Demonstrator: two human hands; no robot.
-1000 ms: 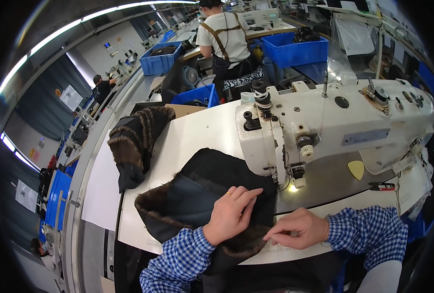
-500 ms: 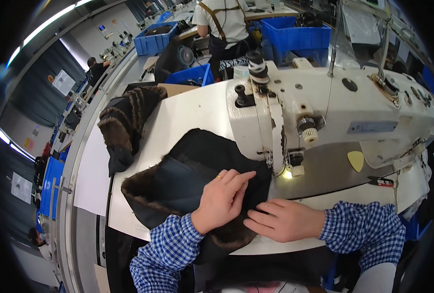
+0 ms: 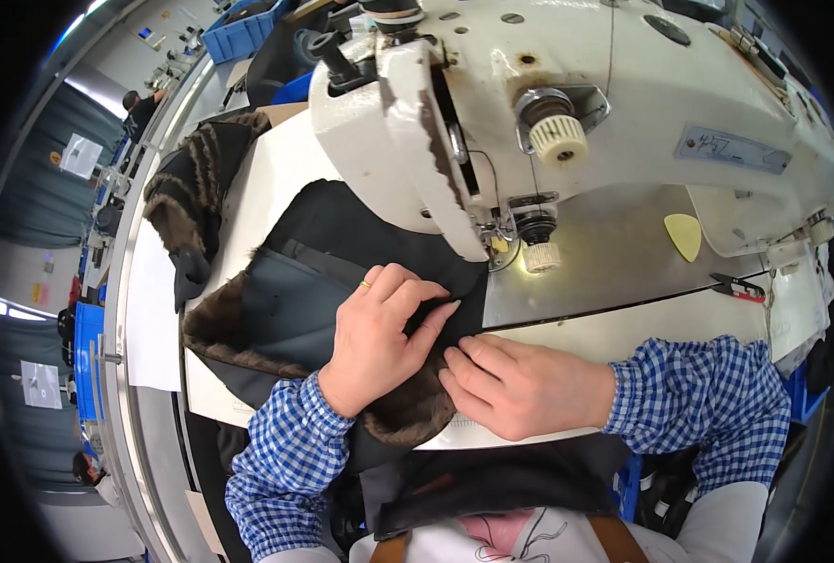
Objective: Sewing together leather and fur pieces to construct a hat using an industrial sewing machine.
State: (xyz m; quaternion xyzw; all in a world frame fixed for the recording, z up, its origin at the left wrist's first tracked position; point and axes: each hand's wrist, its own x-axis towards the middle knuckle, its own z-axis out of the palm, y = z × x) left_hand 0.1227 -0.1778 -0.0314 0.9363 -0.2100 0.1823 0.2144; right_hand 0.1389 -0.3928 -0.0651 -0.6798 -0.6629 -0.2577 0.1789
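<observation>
A black fabric piece with brown fur edging [image 3: 290, 310] lies on the white sewing table, its right end just left of the needle area. My left hand [image 3: 379, 333] rests over it, thumb and fingers bent together on the cloth. Close beside it, my right hand [image 3: 529, 387] has its fingers closed on the piece's right edge near the fur; the fingertips partly hide what they grip. Above and to the right stands a white sewing machine [image 3: 642, 122]. Its presser foot [image 3: 499, 246], just beyond my fingers, appears apart from the cloth.
Another fur-striped dark piece [image 3: 206, 183] lies at the table's far left. Right of the needle are a yellow oval piece [image 3: 683, 236] and thread snips [image 3: 739, 287]. Blue bins [image 3: 243, 33] stand behind. The machine head overhangs the workspace.
My view has come closer to the machine. My left index finger, stretched toward the needle before, is now drawn in toward the thumb. My right hand stays at the cloth's edge.
</observation>
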